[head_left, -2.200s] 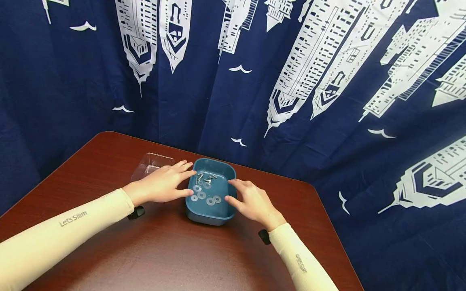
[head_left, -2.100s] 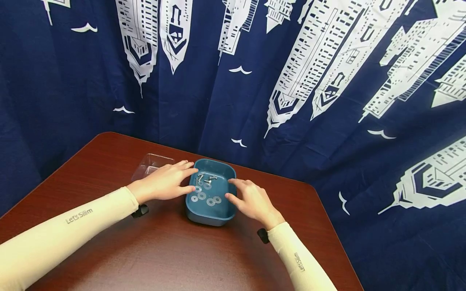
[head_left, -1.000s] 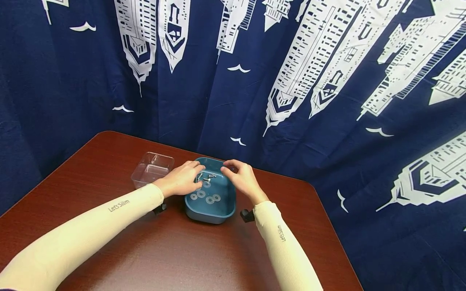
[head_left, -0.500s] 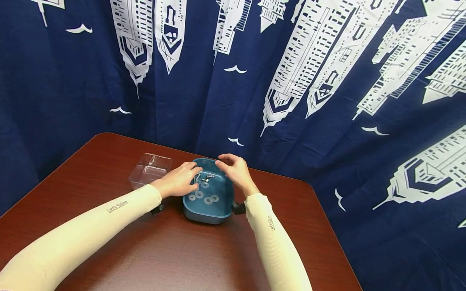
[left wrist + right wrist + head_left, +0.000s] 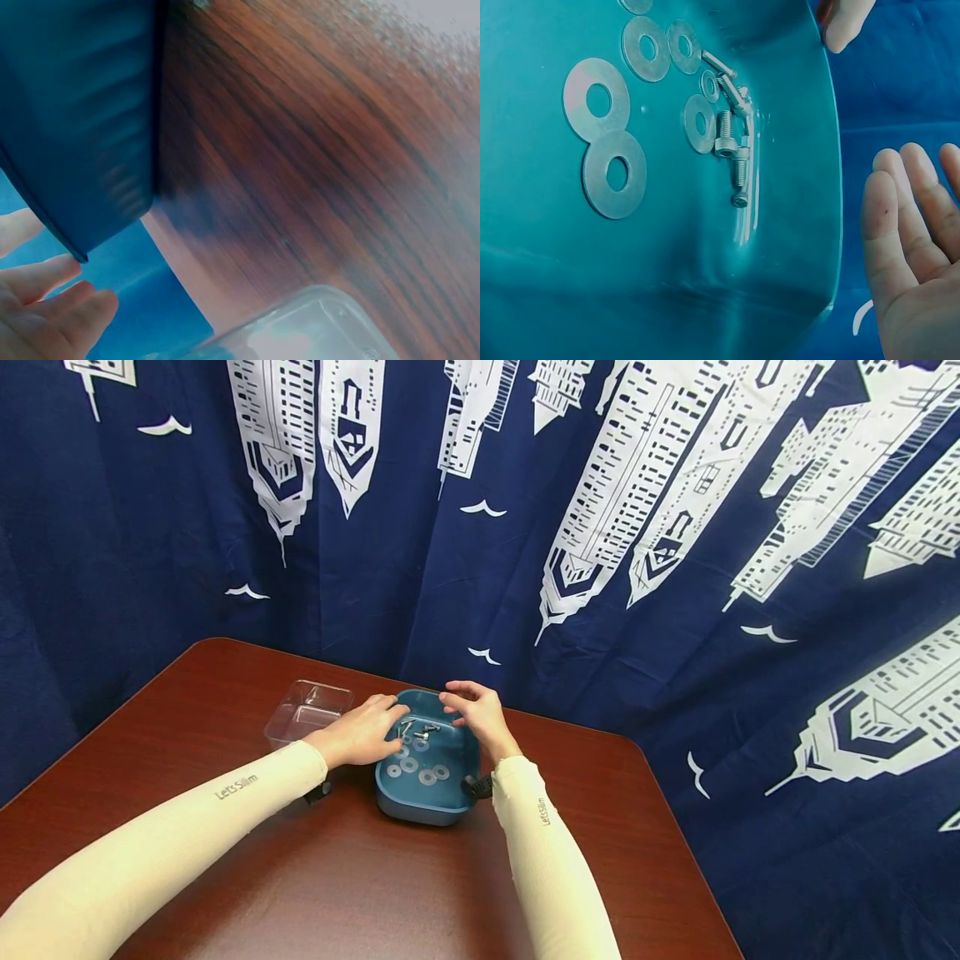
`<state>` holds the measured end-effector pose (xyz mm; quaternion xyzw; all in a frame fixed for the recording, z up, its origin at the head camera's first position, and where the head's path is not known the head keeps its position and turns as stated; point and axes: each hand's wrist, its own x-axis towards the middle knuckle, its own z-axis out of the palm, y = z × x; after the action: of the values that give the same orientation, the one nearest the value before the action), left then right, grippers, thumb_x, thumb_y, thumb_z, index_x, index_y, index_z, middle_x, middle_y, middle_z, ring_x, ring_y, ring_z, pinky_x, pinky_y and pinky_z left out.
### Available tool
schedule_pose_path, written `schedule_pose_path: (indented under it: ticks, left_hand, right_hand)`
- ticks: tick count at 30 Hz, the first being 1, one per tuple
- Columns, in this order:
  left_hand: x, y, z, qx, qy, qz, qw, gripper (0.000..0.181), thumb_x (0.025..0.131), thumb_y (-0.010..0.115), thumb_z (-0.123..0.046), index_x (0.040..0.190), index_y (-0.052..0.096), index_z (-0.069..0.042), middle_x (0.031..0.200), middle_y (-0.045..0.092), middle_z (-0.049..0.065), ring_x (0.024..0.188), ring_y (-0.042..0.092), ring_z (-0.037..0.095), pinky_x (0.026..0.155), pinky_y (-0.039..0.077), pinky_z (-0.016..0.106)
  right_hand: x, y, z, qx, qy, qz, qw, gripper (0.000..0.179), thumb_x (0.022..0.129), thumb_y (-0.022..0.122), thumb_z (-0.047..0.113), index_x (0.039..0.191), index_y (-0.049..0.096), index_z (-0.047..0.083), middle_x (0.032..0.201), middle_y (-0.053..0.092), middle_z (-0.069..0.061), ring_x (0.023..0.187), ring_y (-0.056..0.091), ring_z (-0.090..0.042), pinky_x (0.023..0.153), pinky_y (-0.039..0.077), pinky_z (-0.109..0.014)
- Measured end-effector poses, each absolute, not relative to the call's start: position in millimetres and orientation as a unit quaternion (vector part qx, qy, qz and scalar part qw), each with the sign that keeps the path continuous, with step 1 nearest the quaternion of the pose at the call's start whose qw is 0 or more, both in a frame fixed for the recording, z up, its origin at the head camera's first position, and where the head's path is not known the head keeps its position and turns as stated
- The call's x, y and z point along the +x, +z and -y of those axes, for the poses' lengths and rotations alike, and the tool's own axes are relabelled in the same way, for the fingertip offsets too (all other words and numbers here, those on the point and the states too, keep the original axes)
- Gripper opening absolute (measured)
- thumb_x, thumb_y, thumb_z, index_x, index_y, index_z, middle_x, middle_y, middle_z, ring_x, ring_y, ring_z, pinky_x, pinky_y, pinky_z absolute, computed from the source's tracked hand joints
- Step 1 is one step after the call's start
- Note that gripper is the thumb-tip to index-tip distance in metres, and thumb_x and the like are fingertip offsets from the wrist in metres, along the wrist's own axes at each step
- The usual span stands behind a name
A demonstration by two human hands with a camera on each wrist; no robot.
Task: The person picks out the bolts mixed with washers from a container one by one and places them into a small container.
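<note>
A blue plastic bin (image 5: 427,806) stands on the table with flat washers (image 5: 615,174) and socket-head bolts (image 5: 726,135) lying on its floor. My left hand (image 5: 362,733) is at the bin's left side, its fingers reaching over the rim; in the left wrist view the fingertips (image 5: 64,266) are close to that rim, and contact is unclear. Over the far right part of the bin hovers my right hand (image 5: 480,717), its fingers loosely extended. The right wrist view shows nothing in that palm and the fingers beyond the bin's wall.
Left of the bin, partly behind my left forearm, sits a clear plastic container (image 5: 303,710). A dark blue curtain (image 5: 420,585) with white building prints hangs right behind the reddish-brown table (image 5: 322,877).
My right hand has moved from the bin's right rim up and leftward over its far part. My left hand has shifted slightly right along the left rim. The washers and bolts look unmoved.
</note>
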<state>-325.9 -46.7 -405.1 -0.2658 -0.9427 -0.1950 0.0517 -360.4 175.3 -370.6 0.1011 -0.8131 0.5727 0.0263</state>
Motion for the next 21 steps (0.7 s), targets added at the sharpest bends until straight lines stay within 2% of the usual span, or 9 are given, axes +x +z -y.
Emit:
schedule_pose_path:
  ticks: [3, 7, 9, 13, 15, 21]
  left_hand:
    - [-326.1, -405.8, 47.6, -0.262, -0.194, 0.944, 0.048, 0.061, 0.093, 0.066, -0.028, 0.146, 0.048, -0.002, 0.152, 0.041, 0.027, 0.144, 0.035, 0.043, 0.114, 0.037, 0.056]
    - [-326.5, -406.3, 47.3, -0.259, -0.194, 0.945, 0.045, 0.062, 0.094, 0.066, -0.029, 0.147, 0.048, -0.002, 0.154, 0.040, 0.026, 0.144, 0.034, 0.042, 0.114, 0.037, 0.056]
    - [-326.7, -406.5, 46.7, -0.260, -0.193, 0.945, 0.046, 0.062, 0.094, 0.065, -0.030, 0.147, 0.048, -0.002, 0.154, 0.039, 0.026, 0.145, 0.034, 0.042, 0.114, 0.036, 0.055]
    - [-326.2, -407.2, 46.4, -0.262, -0.193, 0.944, 0.047, 0.060, 0.095, 0.064, -0.030, 0.147, 0.048, -0.002, 0.154, 0.038, 0.027, 0.145, 0.034, 0.043, 0.114, 0.037, 0.055]
    - [-326.3, -407.9, 46.7, -0.261, -0.194, 0.945, 0.046, 0.061, 0.096, 0.063, -0.031, 0.147, 0.048, -0.002, 0.155, 0.038, 0.027, 0.145, 0.033, 0.042, 0.114, 0.037, 0.055]
    - [-328.0, -411.5, 47.4, -0.257, -0.199, 0.944, 0.047, 0.061, 0.096, 0.063, -0.033, 0.147, 0.048, -0.003, 0.155, 0.038, 0.026, 0.145, 0.033, 0.041, 0.115, 0.036, 0.055]
  right_hand:
    - [-361.8, -374.9, -175.2, 0.093, 0.581, 0.808, 0.022, 0.031, 0.089, 0.075, 0.021, 0.117, 0.072, 0.008, 0.102, 0.076, -0.009, 0.102, 0.070, -0.041, 0.068, 0.060, -0.032]
    - [-362.9, -378.4, -173.3, 0.096, 0.585, 0.805, 0.019, 0.034, 0.087, 0.076, 0.019, 0.118, 0.071, 0.006, 0.102, 0.076, -0.010, 0.104, 0.070, -0.041, 0.080, 0.060, -0.045]
    - [-363.4, -379.7, -171.6, 0.095, 0.584, 0.806, 0.018, 0.037, 0.086, 0.077, 0.018, 0.120, 0.071, 0.004, 0.103, 0.076, -0.009, 0.102, 0.071, -0.036, 0.084, 0.059, -0.049]
    - [-364.5, -382.7, -167.5, 0.090, 0.573, 0.814, 0.016, 0.039, 0.086, 0.077, 0.018, 0.122, 0.070, 0.003, 0.103, 0.076, -0.006, 0.093, 0.070, -0.021, 0.084, 0.057, -0.045]
    - [-365.3, -384.2, -165.2, 0.091, 0.567, 0.819, 0.013, 0.038, 0.087, 0.076, 0.018, 0.122, 0.071, 0.004, 0.103, 0.076, -0.006, 0.091, 0.068, -0.018, 0.085, 0.056, -0.046]
    - [-366.8, -389.9, -159.1, 0.090, 0.545, 0.834, 0.004, 0.036, 0.086, 0.076, 0.020, 0.120, 0.072, 0.006, 0.103, 0.076, -0.006, 0.092, 0.067, -0.021, 0.086, 0.054, -0.053]
